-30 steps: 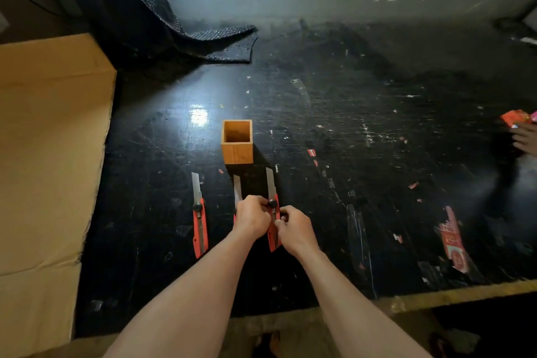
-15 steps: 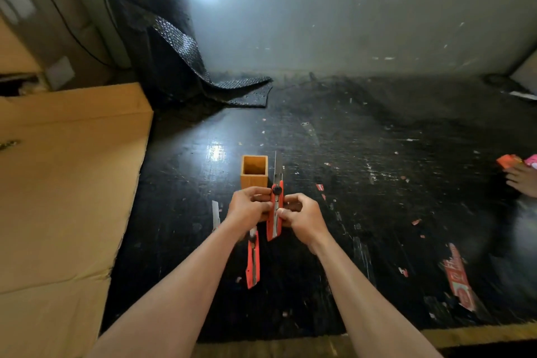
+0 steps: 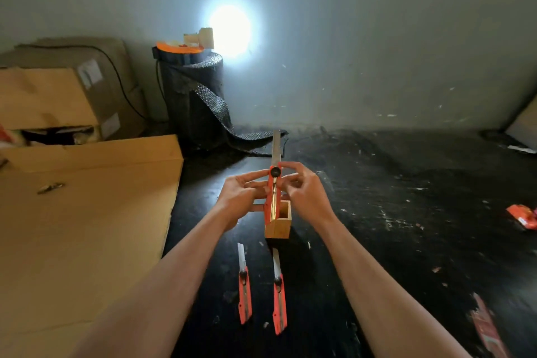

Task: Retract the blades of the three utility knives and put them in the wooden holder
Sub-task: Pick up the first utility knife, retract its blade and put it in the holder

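An orange utility knife (image 3: 272, 195) stands upright in the air, its long blade (image 3: 276, 145) fully out and pointing up. My left hand (image 3: 241, 197) grips its body from the left. My right hand (image 3: 302, 192) pinches the black lock knob (image 3: 275, 172) near the top. Just behind and below the knife stands the square wooden holder (image 3: 280, 227), its opening showing nothing inside. Two more orange knives lie on the black table in front of the holder, one on the left (image 3: 243, 288) and one on the right (image 3: 279, 296), both with blades out.
A large cardboard sheet (image 3: 87, 227) covers the table's left side, with cardboard boxes (image 3: 58, 96) behind it. A black roll of mesh matting (image 3: 194, 96) stands at the back by the wall. Red packaging (image 3: 521, 216) lies at the right edge, and a red strip (image 3: 488, 325) lower right.
Both hands have lifted the right-hand knife off the table and raised it upright in front of the holder. The camera has tilted up, showing the wall and boxes.
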Demonstrator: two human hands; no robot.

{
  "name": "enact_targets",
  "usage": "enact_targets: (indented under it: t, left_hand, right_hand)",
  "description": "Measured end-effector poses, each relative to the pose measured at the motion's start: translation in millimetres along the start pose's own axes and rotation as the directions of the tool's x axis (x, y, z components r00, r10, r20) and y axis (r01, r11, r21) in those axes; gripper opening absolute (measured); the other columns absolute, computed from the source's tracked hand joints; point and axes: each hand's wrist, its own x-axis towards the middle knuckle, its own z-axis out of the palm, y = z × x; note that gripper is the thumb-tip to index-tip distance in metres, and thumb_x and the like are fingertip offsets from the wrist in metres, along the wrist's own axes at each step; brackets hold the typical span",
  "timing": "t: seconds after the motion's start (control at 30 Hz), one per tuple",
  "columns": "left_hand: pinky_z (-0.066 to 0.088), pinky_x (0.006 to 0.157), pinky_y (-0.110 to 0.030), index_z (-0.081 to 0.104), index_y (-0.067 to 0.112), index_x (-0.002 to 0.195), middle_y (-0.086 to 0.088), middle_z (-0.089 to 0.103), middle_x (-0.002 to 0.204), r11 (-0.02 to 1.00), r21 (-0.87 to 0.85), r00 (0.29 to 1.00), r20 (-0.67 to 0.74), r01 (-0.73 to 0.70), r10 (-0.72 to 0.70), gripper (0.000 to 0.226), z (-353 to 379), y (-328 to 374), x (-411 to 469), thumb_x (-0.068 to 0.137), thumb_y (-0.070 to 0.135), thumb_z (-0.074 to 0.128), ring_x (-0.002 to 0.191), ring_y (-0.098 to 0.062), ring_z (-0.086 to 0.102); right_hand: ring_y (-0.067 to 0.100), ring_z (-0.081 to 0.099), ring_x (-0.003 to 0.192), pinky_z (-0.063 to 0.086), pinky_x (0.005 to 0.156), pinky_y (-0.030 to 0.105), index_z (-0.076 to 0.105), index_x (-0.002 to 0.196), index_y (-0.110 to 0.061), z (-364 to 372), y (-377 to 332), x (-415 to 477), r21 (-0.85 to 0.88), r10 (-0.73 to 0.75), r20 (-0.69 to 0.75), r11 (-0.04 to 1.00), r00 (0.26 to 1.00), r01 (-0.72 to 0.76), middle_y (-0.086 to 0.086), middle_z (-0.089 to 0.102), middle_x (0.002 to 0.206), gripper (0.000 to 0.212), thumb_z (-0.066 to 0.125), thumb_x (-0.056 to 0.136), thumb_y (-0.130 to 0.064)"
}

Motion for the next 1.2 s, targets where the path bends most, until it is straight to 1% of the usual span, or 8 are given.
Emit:
enact_targets:
  t: [0.1,0.2,0.33,0.5,0.63,1.0,1.13,1.2]
  left_hand:
    - [0.064,0.064,-0.035,0.070,0.014,0.120,-0.008,0.082,0.092,0.999,-0.009,0.999,0.007,-0.050,0.050,0.039,1,16,-3,0.092,-0.012,0.062,0.082,-0.023,0.080]
    - [0.064,0.063,-0.034,0.070,0.014,0.118,-0.006,0.082,0.090,0.996,-0.041,0.997,0.003,-0.074,0.074,0.039,2,27,0,0.091,-0.013,0.062,0.080,-0.023,0.080]
    - [0.064,0.062,-0.033,0.072,0.017,0.116,-0.008,0.082,0.093,0.996,-0.049,0.997,-0.018,-0.077,0.076,0.037,2,36,5,0.091,-0.010,0.065,0.081,-0.023,0.080]
    - [0.063,0.058,-0.031,0.075,0.021,0.107,-0.005,0.082,0.092,0.995,-0.081,0.998,-0.030,-0.063,0.061,0.037,7,47,16,0.090,-0.011,0.065,0.080,-0.021,0.081]
    - [0.063,0.059,-0.032,0.075,0.019,0.110,-0.008,0.082,0.099,0.993,-0.105,0.998,-0.045,-0.054,0.049,0.038,9,53,24,0.090,-0.011,0.064,0.085,-0.024,0.080]
    - [0.062,0.057,-0.032,0.074,0.012,0.119,-0.008,0.082,0.095,0.996,-0.054,0.992,-0.111,-0.065,0.059,0.038,20,54,41,0.090,-0.010,0.067,0.078,-0.024,0.081]
    - [0.063,0.057,-0.034,0.073,0.010,0.120,-0.010,0.081,0.096,0.996,-0.046,0.989,-0.136,-0.071,0.064,0.038,24,54,46,0.090,-0.011,0.067,0.077,-0.027,0.081]
    - [0.063,0.058,-0.035,0.073,0.010,0.120,-0.010,0.081,0.096,0.996,-0.047,0.989,-0.134,-0.073,0.066,0.038,26,54,48,0.090,-0.012,0.066,0.078,-0.028,0.081]
  right_hand:
    - [0.011,0.074,0.087,0.062,0.076,0.027,0.064,0.123,-0.025,-3,-19,14,-0.173,-0.067,-0.026,0.983,0.997,0.061,-0.001,0.075,0.098,0.027,0.063,0.099,-0.015]
    - [0.012,0.072,0.091,0.056,0.078,0.022,0.067,0.122,-0.022,-7,-31,24,-0.236,-0.104,-0.038,0.967,0.994,0.092,-0.001,0.074,0.103,0.024,0.064,0.098,-0.019]
    - [0.015,0.071,0.095,0.059,0.084,0.031,0.069,0.120,-0.021,-13,-38,30,-0.243,-0.132,-0.013,0.962,0.991,0.125,-0.001,0.073,0.109,0.022,0.066,0.097,-0.020]
    - [0.012,0.069,0.096,0.058,0.084,0.028,0.069,0.115,-0.023,-20,-37,32,-0.254,-0.149,0.018,0.956,0.989,0.149,-0.007,0.071,0.108,0.019,0.066,0.097,-0.019]
    - [0.015,0.070,0.100,0.061,0.087,0.033,0.069,0.114,-0.022,-24,-34,34,-0.252,-0.142,0.042,0.956,0.989,0.148,-0.002,0.072,0.115,0.019,0.067,0.096,-0.019]
    - [0.017,0.070,0.102,0.061,0.089,0.035,0.069,0.110,-0.025,-36,-15,30,-0.270,-0.086,0.085,0.957,0.993,0.106,-0.001,0.073,0.117,0.018,0.071,0.093,-0.020]
    - [0.008,0.068,0.090,0.056,0.075,0.015,0.069,0.110,-0.022,-39,-10,30,-0.296,-0.073,0.097,0.950,0.993,0.099,0.000,0.072,0.117,0.017,0.071,0.093,-0.021]
    - [0.003,0.066,0.085,0.054,0.068,0.011,0.068,0.110,-0.023,-41,-9,31,-0.304,-0.073,0.098,0.947,0.993,0.099,0.000,0.072,0.118,0.017,0.070,0.094,-0.020]
